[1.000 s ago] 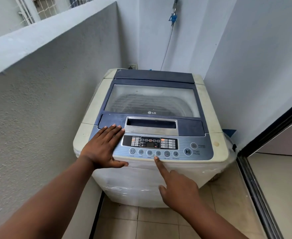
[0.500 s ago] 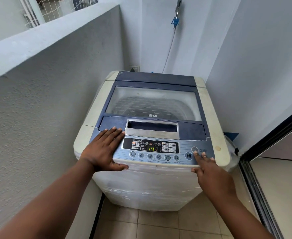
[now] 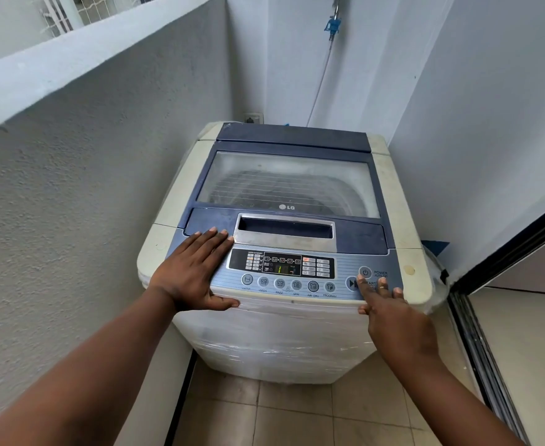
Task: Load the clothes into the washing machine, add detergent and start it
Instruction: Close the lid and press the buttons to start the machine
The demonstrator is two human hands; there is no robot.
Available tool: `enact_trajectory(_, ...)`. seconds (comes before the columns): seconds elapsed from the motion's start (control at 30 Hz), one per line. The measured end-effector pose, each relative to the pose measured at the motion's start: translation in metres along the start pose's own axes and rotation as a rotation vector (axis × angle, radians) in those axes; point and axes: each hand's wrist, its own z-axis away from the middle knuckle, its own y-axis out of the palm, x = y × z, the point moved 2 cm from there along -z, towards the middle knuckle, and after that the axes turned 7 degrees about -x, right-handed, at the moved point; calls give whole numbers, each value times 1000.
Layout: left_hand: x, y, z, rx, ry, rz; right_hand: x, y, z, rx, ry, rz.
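Right hand (image 3: 393,312) lower (hose (image 3: 321,82) behind)

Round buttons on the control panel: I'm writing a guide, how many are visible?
8: six in a row under the display, power at right, start/pause partly hidden by a fingertip.

the washing machine (image 3: 284,239) stands in a narrow corner. a rough wall (image 3: 81,194) is just beside its left side, and a smooth wall (image 3: 477,130) is close at its right. its closed lid (image 3: 287,185) is free from above. open floor (image 3: 313,413) lies in front.
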Motion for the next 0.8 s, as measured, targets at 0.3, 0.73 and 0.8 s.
enact_trajectory(0.3,0,1,0,20,-13,-8,-4,12,-3,-91,-66,59)
enact_trajectory(0.73,0,1,1,3,3,-24,-7,17,-5,-195,-107,86)
enact_trajectory(0.8,0,0,0,3,3,-27,-8,18,-4,-238,-159,95)
